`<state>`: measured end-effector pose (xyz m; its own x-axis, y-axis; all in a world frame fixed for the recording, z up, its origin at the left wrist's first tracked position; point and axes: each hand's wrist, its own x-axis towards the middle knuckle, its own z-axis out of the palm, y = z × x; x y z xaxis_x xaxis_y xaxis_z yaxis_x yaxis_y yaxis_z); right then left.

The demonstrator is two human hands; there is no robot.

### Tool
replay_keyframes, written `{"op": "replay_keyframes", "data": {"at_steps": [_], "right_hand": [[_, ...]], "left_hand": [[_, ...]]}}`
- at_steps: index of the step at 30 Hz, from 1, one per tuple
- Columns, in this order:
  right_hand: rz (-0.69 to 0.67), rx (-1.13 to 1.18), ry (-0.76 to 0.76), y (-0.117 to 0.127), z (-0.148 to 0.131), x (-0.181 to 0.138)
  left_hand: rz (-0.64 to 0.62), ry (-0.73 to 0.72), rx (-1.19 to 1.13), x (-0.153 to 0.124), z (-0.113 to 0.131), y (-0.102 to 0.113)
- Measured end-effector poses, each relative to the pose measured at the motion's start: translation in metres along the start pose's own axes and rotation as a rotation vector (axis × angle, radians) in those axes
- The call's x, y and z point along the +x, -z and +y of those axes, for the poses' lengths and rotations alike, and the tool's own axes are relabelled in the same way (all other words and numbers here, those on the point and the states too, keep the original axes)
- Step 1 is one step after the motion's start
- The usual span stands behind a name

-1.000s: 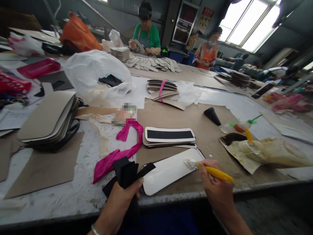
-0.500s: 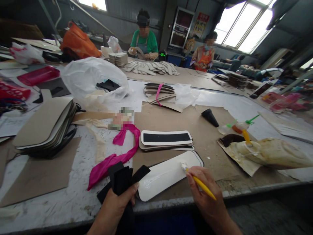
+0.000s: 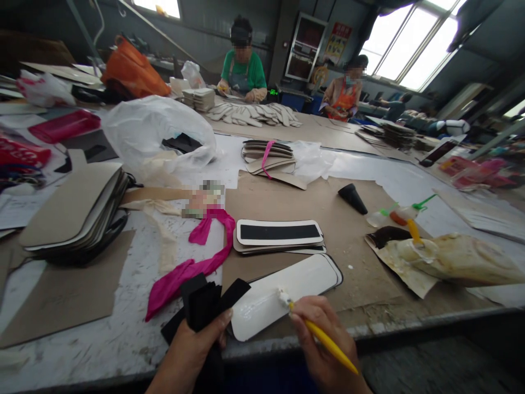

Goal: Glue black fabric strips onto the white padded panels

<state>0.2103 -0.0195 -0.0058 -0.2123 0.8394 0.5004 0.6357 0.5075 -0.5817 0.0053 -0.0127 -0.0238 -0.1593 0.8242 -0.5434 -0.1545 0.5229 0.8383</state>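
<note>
My right hand (image 3: 324, 334) is closed around a yellow-handled brush (image 3: 328, 342). Its white, glue-coated tip touches a long white panel (image 3: 262, 306) with rounded ends, which lies slantwise near the table edge and looks wet at its left end. In my left hand (image 3: 200, 336) is a bunch of black fabric strips (image 3: 200, 298); the thumb rests beside the panel's left end. Just beyond lies a stack of similar white panels (image 3: 240, 239), the top one bearing a black strip (image 3: 279, 232) along its middle.
A glue container (image 3: 443, 254) lies at right, beside small bottles (image 3: 404, 213) and a black cone (image 3: 353, 198). Pink cloth (image 3: 184, 279) and stacked boards (image 3: 69, 208) lie left. Behind are a strapped bundle (image 3: 268, 156), a plastic bag (image 3: 159, 128) and two people working.
My right hand has moved the brush left and slightly down along the white panel. My left hand stays nearly still with the black strips.
</note>
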Motion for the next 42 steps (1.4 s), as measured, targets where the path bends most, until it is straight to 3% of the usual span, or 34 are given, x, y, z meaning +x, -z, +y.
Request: {"op": "replay_keyframes", "data": {"at_steps": [3,5,12,16,19,23,26,31,35,38,42], "right_hand": [[0.019,0.212,-0.095,-0.011,-0.018,0.003],[0.036,0.274,-0.141,-0.013,-0.015,0.007],[0.196,-0.137,-0.1,0.011,0.013,0.013],[0.114,-0.049,-0.078,0.008,0.0,0.015],[0.038,-0.057,-0.041,0.007,0.007,0.014],[0.125,-0.309,0.061,0.028,0.038,0.015],[0.146,-0.382,0.077,0.04,0.045,0.015],[0.081,-0.213,0.041,0.025,0.017,0.011],[0.061,0.044,-0.093,0.009,0.003,0.011],[0.028,0.105,-0.132,0.012,0.016,0.012],[0.148,-0.116,-0.1,0.035,0.044,0.014]], "left_hand": [[0.0,-0.008,0.0,-0.001,0.002,0.0],[-0.001,-0.009,0.008,0.0,0.001,0.001],[-0.029,-0.016,0.019,0.009,-0.013,0.005],[-0.026,-0.003,0.039,0.008,-0.013,0.006],[-0.023,-0.003,0.056,0.006,-0.01,0.005],[-0.005,0.0,0.034,0.004,-0.007,0.003],[-0.004,-0.009,0.045,0.004,-0.007,0.003],[-0.015,-0.016,0.037,0.003,-0.006,0.003],[-0.004,-0.003,0.014,-0.001,0.0,0.0],[0.0,0.0,0.004,-0.003,0.004,-0.001],[-0.005,-0.011,0.025,-0.004,0.004,0.0]]}}
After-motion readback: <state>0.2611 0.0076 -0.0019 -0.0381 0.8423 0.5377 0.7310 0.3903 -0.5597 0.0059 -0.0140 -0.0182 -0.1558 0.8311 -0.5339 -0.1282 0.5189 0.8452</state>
